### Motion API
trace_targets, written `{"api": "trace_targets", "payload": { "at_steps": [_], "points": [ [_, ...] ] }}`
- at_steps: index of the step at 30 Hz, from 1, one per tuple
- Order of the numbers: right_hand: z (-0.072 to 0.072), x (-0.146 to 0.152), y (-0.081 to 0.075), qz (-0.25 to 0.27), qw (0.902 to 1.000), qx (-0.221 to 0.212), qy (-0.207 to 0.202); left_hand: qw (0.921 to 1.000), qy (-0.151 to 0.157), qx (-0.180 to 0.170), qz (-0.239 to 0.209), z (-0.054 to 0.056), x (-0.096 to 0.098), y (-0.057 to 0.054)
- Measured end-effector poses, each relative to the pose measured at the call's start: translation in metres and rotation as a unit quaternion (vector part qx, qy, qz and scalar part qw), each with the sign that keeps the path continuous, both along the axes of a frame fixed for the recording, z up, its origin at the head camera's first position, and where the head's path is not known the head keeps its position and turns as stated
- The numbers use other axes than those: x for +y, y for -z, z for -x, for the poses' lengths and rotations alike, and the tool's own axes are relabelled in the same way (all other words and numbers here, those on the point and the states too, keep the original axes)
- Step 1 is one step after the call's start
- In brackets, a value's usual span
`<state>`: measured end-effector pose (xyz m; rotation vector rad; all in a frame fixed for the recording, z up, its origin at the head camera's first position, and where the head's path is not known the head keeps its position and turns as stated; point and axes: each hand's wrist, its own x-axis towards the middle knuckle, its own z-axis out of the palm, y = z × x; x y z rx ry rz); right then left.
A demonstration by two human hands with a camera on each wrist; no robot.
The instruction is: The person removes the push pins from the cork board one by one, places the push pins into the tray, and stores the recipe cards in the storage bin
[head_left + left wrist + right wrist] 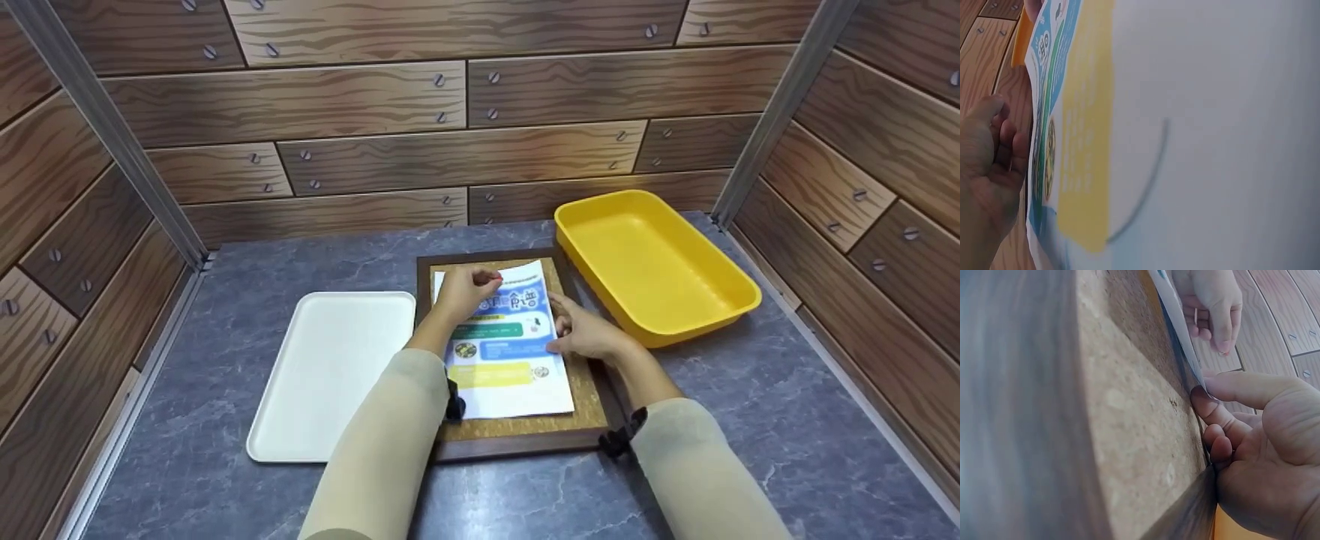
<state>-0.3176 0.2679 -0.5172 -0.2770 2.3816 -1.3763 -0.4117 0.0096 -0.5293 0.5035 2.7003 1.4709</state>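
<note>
A printed sheet of paper [517,394] with blue, green and yellow blocks lies over a brown-framed cork board [590,394]. My left hand [465,292] is above the sheet's upper part, its thumb and forefinger pinching a small red object [497,279]; too little of it shows to tell its kind. My right hand [589,330] is at the sheet's right edge. In the right wrist view, the thumb and forefinger of that hand pinch the paper's edge [1185,332], slightly raised off the cork.
A white tray [341,367] lies left of the board, partly behind my left sleeve. At the right, a yellow bin [652,262] stands against the board's upper right side. Wood-patterned panels [375,105] enclose the grey marbled table [187,420] at the back and sides.
</note>
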Motion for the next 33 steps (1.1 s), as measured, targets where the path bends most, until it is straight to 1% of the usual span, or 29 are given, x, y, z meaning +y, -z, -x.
{"api": "trace_targets", "payload": {
  "at_steps": [4,9,14,20,24,29,33],
  "points": [
    [0.001,0.0,0.001,0.002,1.0,0.008,-0.004,0.9999,0.003,-0.005,-0.016,-0.004,-0.006,-0.004],
    [0.003,-0.002,0.003,-0.001,0.9998,0.021,0.005,0.9997,0.0,0.006,-0.023,-0.008,-0.018,-0.011],
    [0.001,-0.006,0.004,-0.021,0.9985,0.039,0.034,0.9991,-0.011,0.026,-0.032,-0.012,-0.03,-0.018],
    [0.001,-0.008,0.007,-0.038,0.9958,0.039,0.074,0.9983,-0.025,0.036,-0.038,-0.019,-0.045,-0.025],
    [0.002,-0.007,0.007,-0.04,0.9936,0.048,0.093,0.9983,-0.023,0.039,-0.036,-0.024,-0.055,-0.027],
    [0.002,-0.008,0.003,-0.046,0.9907,0.07,0.107,0.9988,-0.019,0.035,-0.029,-0.031,-0.065,-0.026],
    [0.0,-0.01,-0.004,-0.03,0.9889,0.075,0.125,0.9991,-0.015,0.036,-0.018,-0.036,-0.071,-0.026]
  ]
}}
